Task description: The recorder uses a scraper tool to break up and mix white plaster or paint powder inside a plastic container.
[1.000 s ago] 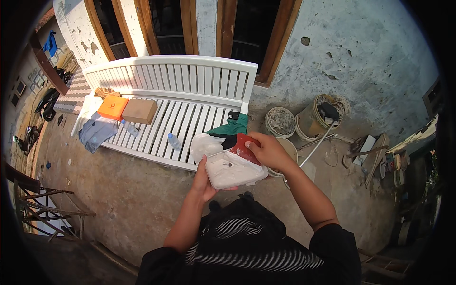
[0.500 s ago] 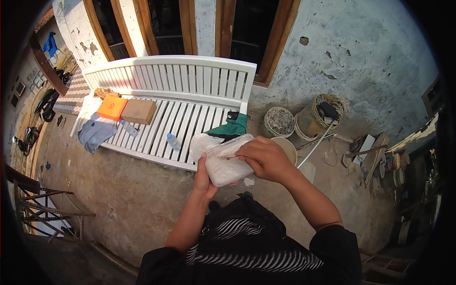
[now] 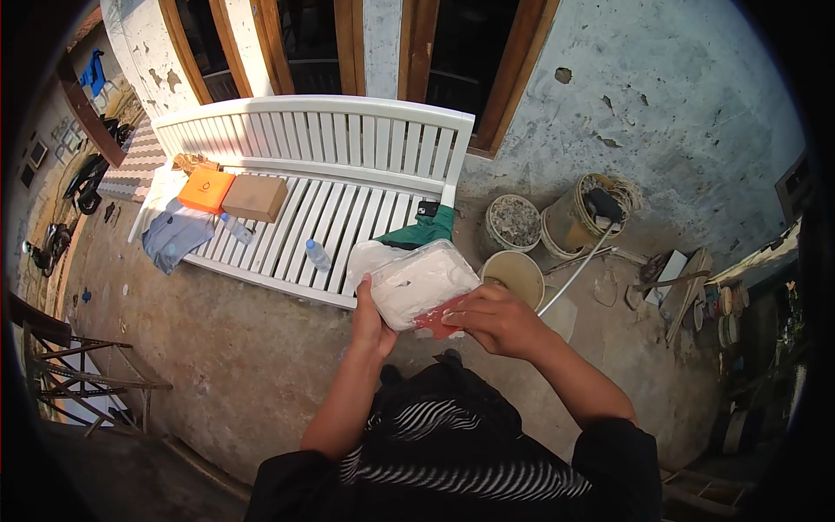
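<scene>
My left hand grips the left edge of a clear plastic tub, its thumb on the rim. White paste with a smooth, smeared surface fills the tub. In my right hand is a flat red scraper, pinched between thumb and fingers. The scraper lies along the tub's near edge, with white paste on its blade. Behind the tub, a white plastic bag sits at the bench's right end.
A white slatted bench bears an orange box, a brown box, water bottles, a green cloth and a phone. Buckets of rubble and a long-handled tool stand by the wall on the right.
My right hand has moved down and slightly right, bringing the scraper from over the paste to the near edge. Its red face now shows, and the paste looks smoother.
</scene>
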`<state>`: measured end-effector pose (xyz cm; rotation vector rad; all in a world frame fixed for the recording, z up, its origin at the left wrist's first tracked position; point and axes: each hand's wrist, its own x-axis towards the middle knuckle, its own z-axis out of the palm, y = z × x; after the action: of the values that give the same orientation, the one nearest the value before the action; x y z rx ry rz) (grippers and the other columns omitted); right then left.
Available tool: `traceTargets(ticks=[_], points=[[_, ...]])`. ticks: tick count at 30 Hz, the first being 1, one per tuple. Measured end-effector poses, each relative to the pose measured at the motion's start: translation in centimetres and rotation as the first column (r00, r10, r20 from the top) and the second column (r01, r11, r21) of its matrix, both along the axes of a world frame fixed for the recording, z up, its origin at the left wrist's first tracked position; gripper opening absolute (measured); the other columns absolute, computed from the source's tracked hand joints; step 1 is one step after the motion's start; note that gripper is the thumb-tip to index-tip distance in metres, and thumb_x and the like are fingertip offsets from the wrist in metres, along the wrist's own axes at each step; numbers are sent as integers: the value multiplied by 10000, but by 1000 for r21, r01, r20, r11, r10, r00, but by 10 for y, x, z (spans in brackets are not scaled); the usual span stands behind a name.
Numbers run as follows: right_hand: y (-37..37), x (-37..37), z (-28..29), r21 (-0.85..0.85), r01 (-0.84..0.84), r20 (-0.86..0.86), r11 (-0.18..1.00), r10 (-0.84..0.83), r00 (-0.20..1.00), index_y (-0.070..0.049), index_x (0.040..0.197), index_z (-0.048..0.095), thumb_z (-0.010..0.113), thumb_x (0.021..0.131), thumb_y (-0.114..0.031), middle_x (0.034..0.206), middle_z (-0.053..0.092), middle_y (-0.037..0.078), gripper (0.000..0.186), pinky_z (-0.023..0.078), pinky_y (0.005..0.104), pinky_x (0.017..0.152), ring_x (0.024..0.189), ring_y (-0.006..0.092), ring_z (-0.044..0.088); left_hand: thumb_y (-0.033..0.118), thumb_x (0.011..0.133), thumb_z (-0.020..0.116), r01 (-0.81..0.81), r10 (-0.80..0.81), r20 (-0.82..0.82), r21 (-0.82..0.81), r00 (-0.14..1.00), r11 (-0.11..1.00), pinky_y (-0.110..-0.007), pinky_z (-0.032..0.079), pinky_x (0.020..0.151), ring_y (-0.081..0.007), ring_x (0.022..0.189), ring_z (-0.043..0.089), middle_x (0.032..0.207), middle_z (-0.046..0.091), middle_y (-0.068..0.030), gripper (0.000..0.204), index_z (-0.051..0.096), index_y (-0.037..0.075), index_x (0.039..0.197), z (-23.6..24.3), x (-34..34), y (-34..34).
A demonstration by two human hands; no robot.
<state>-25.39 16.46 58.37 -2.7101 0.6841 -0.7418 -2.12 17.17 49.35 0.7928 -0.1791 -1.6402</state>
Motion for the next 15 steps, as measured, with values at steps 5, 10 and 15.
traceTargets(ticks=[5, 10, 15], points=[[1, -2, 6, -21, 0, -14, 1000, 0, 1000, -143, 1044, 740, 757, 722, -42, 1039, 727, -12, 338, 541, 344, 785, 927, 208, 665, 498, 1058, 347, -16, 16, -23, 24, 1000, 1000, -431, 488, 1056, -296, 1276, 574, 1420, 543, -165, 634, 412, 9, 1456, -8, -4, -2], [-1, -4, 9, -37, -2, -34, 999, 1, 999, -144, 1039, 740, 753, 717, -36, 1040, 728, -10, 340, 548, 340, 774, 912, 208, 665, 496, 1057, 348, -18, 19, -24, 31, 1000, 999, -431, 488, 1058, -298, 1275, 576, 1417, 547, -168, 637, 414, 3, 1455, -11, -9, -2], [-4, -4, 12, -41, -20, -26, 999, 19, 999, -142, 1035, 739, 756, 715, -38, 1029, 730, -10, 337, 552, 337, 774, 902, 208, 667, 513, 1053, 327, -18, 19, -15, 25, 1000, 1000, -472, 478, 1054, -321, 1284, 560, 1424, 540, -167, 641, 427, 27, 1459, -7, -10, -3]])
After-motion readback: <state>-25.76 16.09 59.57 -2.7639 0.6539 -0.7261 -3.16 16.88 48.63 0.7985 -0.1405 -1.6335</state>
